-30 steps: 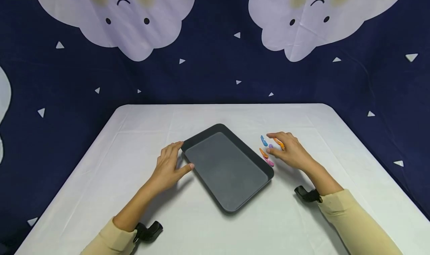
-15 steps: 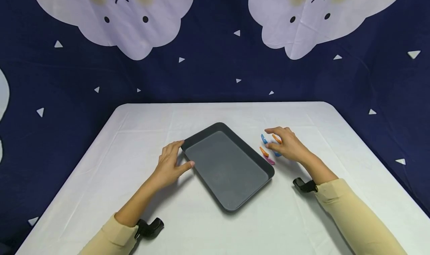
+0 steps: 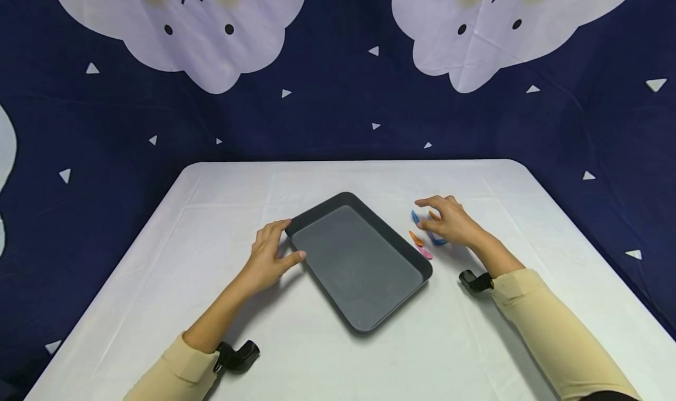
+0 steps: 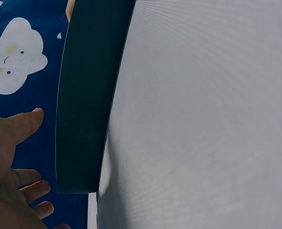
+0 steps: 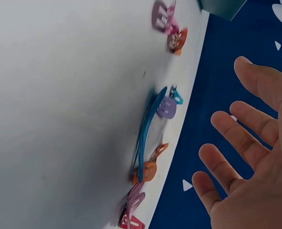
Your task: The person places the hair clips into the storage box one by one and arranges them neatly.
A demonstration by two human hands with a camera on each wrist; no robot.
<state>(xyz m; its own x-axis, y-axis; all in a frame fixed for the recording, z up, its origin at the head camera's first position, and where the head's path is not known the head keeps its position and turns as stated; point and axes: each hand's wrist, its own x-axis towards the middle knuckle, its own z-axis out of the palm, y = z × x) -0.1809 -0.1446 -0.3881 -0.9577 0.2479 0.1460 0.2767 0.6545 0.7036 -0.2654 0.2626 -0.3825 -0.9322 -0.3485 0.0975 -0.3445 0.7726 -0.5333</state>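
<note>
My left hand [image 3: 268,263] lies at the left corner of a dark grey rectangular tray [image 3: 359,266], its fingers relaxed and grasping nothing. Contact with the rim cannot be told; in the left wrist view the fingers appear apart from it. Over a group of small hair clips right of the tray, my right hand [image 3: 451,223] hovers with spread fingers and an empty palm. The right wrist view shows a long blue clip [image 5: 149,126], a purple one [image 5: 166,108], an orange one [image 5: 149,171], a pink one [image 5: 134,199] and a red one [image 5: 132,222]. From the head, the hand hides some clips.
A white cloth [image 3: 158,272] covers the table. Nearest the tray's right edge lie an orange clip [image 3: 415,238] and a pink clip [image 3: 424,252]. A dark blue backdrop [image 3: 327,131] with clouds hangs behind the table's far edge.
My right hand has shifted slightly away from me and to the left, uncovering a blue clip beneath it and covering the purple one. The left hand and the tray stay about where they were.
</note>
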